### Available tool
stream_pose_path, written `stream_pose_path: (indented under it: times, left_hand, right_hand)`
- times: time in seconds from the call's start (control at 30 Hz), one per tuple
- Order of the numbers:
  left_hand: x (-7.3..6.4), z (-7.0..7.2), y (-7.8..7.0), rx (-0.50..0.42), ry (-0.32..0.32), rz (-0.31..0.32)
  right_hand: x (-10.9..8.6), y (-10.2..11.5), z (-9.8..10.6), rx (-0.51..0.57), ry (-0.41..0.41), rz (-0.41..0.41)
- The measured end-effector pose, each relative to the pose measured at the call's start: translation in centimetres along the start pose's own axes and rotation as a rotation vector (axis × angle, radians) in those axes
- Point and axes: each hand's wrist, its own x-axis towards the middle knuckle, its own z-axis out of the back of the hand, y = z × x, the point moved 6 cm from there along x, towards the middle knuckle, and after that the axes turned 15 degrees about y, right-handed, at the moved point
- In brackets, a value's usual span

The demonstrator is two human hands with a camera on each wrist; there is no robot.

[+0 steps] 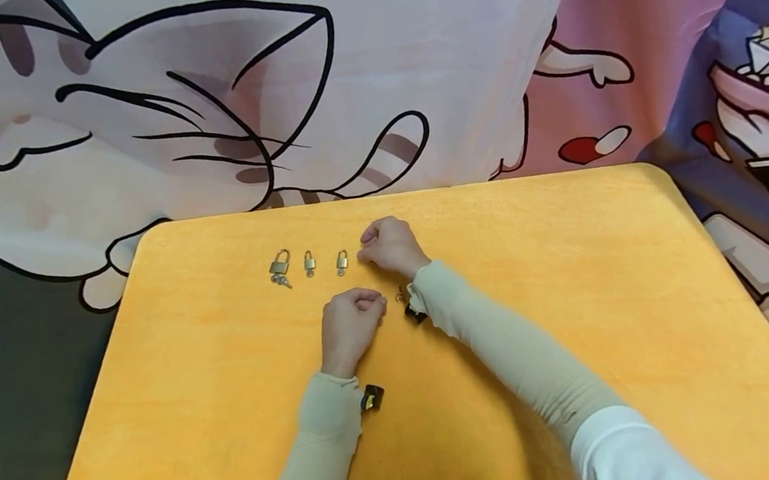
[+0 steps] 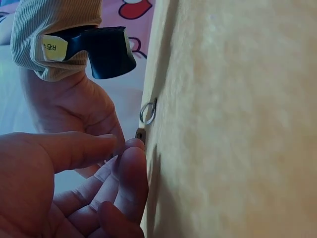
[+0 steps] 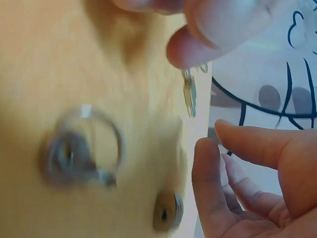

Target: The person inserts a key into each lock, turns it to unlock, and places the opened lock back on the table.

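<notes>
My left hand (image 1: pixel 351 325) is over the table in front of the padlocks, its thumb and forefinger tips close together and nothing visible between them. My right hand (image 1: pixel 392 247) hovers farther back and to the right. Its thumb and fingertips (image 3: pixel 207 146) are slightly apart and empty. Close below it, a small brass padlock (image 3: pixel 167 212) shows its keyhole end; the right hand hides it in the head view. A key ring (image 1: pixel 400 295) with a small key lies near the right cuff. A small padlock with a key (image 1: pixel 342 262) lies just left of the right hand.
Left of that lie another small padlock (image 1: pixel 309 263) and a larger one (image 1: pixel 279 265), each with keys below it. The yellow table (image 1: pixel 570 267) ends at the back against a printed cloth (image 1: pixel 465 67). Both wrists wear black cameras (image 1: pixel 373 398).
</notes>
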Motion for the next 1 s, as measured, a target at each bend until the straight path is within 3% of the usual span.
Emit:
stream_pose_path:
  times: [0.27,0.6,1.0]
  left_hand:
    - [0.7,-1.0,-1.3,0.171,0.015,0.010]
    - [1.2,-1.9,-2.4,0.254,0.003,0.037]
    - [1.6,-2.5,-3.0,0.367,-0.054,0.060]
  right_hand:
    - [-1.0,-1.6,1.9,0.022,-0.024,-0.016]
    - [-1.5,-3.4,3.2,-0.033,-0.066,-0.035]
    - [-1.5,-3.4,2.9,-0.160,-0.048,-0.087]
